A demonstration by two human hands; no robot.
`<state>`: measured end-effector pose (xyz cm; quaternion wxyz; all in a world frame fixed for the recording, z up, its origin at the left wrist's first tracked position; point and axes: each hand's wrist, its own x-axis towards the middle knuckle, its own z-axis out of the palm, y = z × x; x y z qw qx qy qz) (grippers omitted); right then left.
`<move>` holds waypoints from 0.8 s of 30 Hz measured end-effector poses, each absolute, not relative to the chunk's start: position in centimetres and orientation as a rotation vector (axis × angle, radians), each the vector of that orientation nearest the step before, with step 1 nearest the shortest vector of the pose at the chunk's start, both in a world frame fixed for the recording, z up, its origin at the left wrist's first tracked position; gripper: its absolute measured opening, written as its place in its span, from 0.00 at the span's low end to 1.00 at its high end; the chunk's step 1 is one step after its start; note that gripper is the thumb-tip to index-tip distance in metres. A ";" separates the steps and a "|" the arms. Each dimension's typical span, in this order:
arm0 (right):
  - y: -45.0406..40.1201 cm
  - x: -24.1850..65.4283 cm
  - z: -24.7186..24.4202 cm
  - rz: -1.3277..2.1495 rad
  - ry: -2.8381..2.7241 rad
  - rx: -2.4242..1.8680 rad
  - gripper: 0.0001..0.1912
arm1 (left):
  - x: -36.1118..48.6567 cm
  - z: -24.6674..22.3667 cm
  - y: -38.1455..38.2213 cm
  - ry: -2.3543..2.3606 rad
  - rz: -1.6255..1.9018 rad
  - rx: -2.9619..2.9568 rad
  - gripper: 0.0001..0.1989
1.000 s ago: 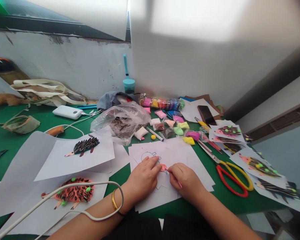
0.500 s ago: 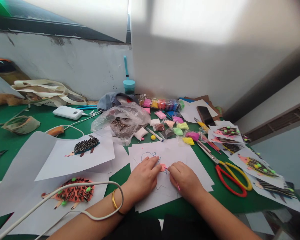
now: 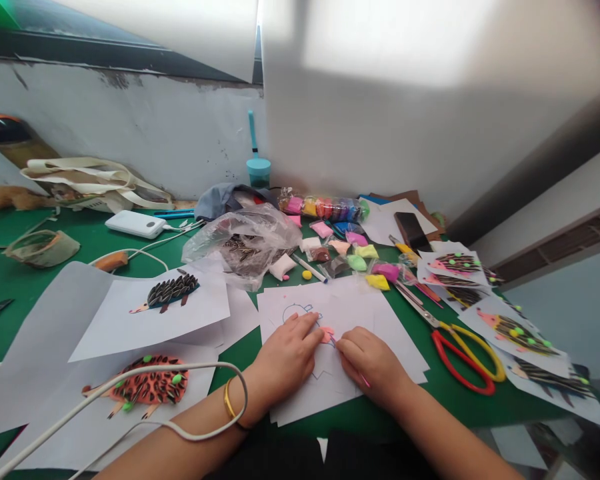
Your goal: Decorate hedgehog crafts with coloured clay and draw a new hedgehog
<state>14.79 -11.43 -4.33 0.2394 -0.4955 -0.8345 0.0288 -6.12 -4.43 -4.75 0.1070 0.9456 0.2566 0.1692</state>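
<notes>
White paper (image 3: 380, 320) with a blue line drawing lies in front of me. My left hand (image 3: 290, 350) rests flat on it, fingers spread a little, holding nothing and covering part of the drawing. A small patch of pink clay (image 3: 327, 334) sits on the drawing between my hands, beside my left fingertips. My right hand (image 3: 367, 363) is closed around a thin pink tool (image 3: 365, 380); its tip touches or nearly touches the clay's right side.
Scissors (image 3: 460, 347) with red and yellow handles lie right of the paper. Behind are clay packets (image 3: 357, 263), a plastic bag of seeds (image 3: 245, 250) and a marker (image 3: 313, 270). Hedgehog pictures (image 3: 173, 293) lie left and right. A white cable (image 3: 180, 367) crosses my left forearm.
My right hand has shifted slightly down and right, tilting the pink tool. More of the pink clay shows. My left hand stays where it was.
</notes>
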 end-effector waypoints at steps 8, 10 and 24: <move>-9.6 15.4 -3.9 0.074 -2.194 -1.403 0.10 | -6.2 -4.7 -4.5 0.781 0.498 2.780 0.23; -9.5 15.4 -3.8 0.118 -2.120 -1.376 0.10 | -6.2 -4.7 -4.5 0.778 0.496 2.782 0.24; -9.3 15.2 -4.7 0.221 -2.081 -1.339 0.09 | -6.1 -4.5 -4.5 0.776 0.489 2.773 0.24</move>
